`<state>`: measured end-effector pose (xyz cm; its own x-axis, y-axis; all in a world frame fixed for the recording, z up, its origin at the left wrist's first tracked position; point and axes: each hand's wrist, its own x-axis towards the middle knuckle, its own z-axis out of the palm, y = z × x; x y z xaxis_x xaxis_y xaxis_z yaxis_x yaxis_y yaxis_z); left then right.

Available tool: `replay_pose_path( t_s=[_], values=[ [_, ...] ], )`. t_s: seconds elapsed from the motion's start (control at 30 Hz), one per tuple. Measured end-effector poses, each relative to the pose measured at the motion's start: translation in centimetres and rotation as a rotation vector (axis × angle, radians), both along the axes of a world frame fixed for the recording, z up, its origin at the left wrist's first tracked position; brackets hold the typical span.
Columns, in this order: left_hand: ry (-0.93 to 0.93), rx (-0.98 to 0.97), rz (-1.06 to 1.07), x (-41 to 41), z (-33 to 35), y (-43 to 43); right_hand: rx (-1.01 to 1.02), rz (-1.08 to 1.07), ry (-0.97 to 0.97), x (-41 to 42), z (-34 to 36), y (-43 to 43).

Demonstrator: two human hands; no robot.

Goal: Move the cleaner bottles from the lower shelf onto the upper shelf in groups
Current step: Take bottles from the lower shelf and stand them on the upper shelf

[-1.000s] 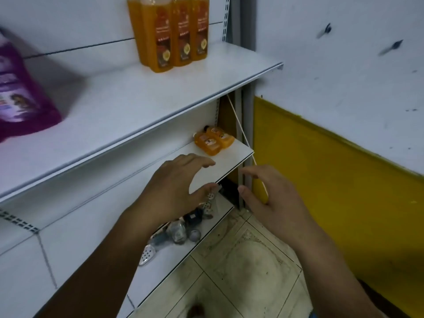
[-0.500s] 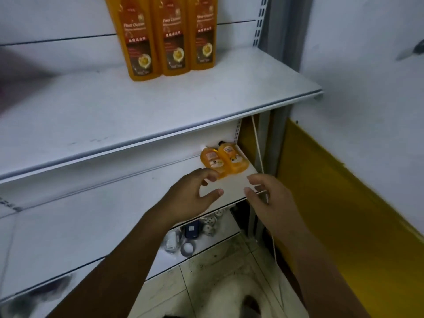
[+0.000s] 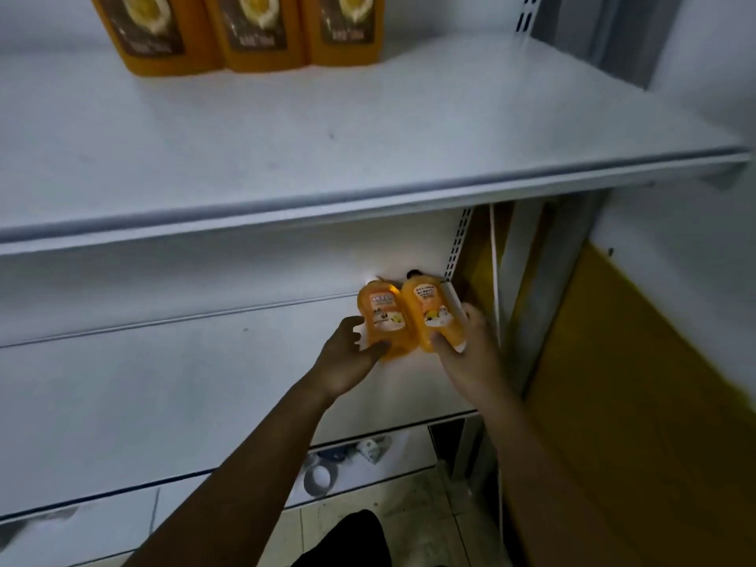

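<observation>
Two orange cleaner bottles stand side by side at the right end of the lower shelf (image 3: 204,386). My left hand (image 3: 347,358) grips the left bottle (image 3: 382,317) near its base, thumb across the front. My right hand (image 3: 466,349) wraps the right bottle (image 3: 425,313) low down, fingers behind it. Both bottles have black caps and pale labels. Three larger orange bottles (image 3: 253,30) stand in a row at the back of the upper shelf (image 3: 368,165).
A slotted shelf upright (image 3: 458,243) and a white cord (image 3: 495,272) run down just right of the bottles. A yellow wall panel (image 3: 634,382) lies to the right. Small items, including a tape roll (image 3: 317,478), sit on the bottom shelf above the tiled floor.
Both hands have reached forward from the shelf edge and closed around the two small orange bottles. The view has moved closer and lower toward the shelves.
</observation>
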<state>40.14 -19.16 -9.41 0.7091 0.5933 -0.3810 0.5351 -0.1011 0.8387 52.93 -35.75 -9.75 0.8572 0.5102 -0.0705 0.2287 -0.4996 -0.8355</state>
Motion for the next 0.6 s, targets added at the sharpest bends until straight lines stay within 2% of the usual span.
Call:
replay_pose_path(
  t_s=[0.1,0.2,0.37,0.47,0.6],
  values=[
    [-0.142,-0.146,0.112,2.3,-2.5,-0.4,-0.021,0.022,0.032,2.1,-3.6,1.8],
    [-0.202,-0.065,0.124,3.8,-3.9,-0.6,-0.043,-0.047,-0.011,3.4,-6.1,2.8],
    [-0.029,0.064,0.120,4.6,-5.0,1.0,-0.120,-0.038,0.092,4.9,-6.3,3.3],
    [0.003,-0.001,0.077,3.8,-4.7,1.3,-0.234,0.035,0.274,4.9,-5.2,2.8],
    [0.035,-0.117,0.073,1.6,-3.6,1.5,-0.180,0.075,0.477,3.0,-4.9,1.3]
  ],
)
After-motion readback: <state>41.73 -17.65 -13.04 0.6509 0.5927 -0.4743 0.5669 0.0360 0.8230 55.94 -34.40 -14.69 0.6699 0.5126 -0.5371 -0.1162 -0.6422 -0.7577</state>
